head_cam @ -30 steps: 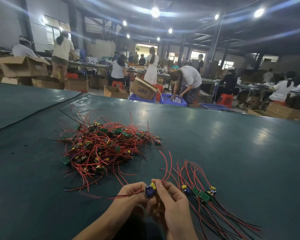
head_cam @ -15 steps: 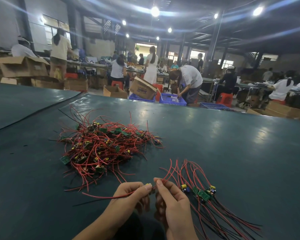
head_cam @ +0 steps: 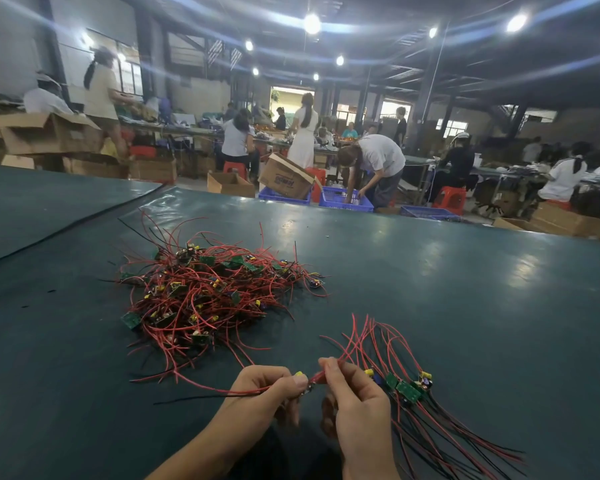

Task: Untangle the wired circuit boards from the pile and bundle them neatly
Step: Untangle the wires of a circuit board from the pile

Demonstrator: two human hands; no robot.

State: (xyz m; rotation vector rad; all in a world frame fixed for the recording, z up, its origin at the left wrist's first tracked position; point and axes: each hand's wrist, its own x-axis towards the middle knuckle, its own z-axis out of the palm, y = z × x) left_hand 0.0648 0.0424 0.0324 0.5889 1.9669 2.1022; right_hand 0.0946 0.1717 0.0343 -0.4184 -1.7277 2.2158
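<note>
Just nearer the person than the pile (head_cam: 208,292), the left hand (head_cam: 267,386) and right hand (head_cam: 355,403) meet fingertip to fingertip, each closed in a narrow pinch on one wired board (head_cam: 303,379). Its red wires (head_cam: 246,392) trail out below the pile. The sorted bundle (head_cam: 406,389) lies right of the pile, touching the right hand. As I judge it, doing this well means drawing the wires straight through the pinch, then laying the board level with the bundle's boards, wires parallel

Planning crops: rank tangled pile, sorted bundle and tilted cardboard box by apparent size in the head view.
1-2. tangled pile and sorted bundle: look alike, unranked.
3. tilted cardboard box: smallest, but far from the camera.
</note>
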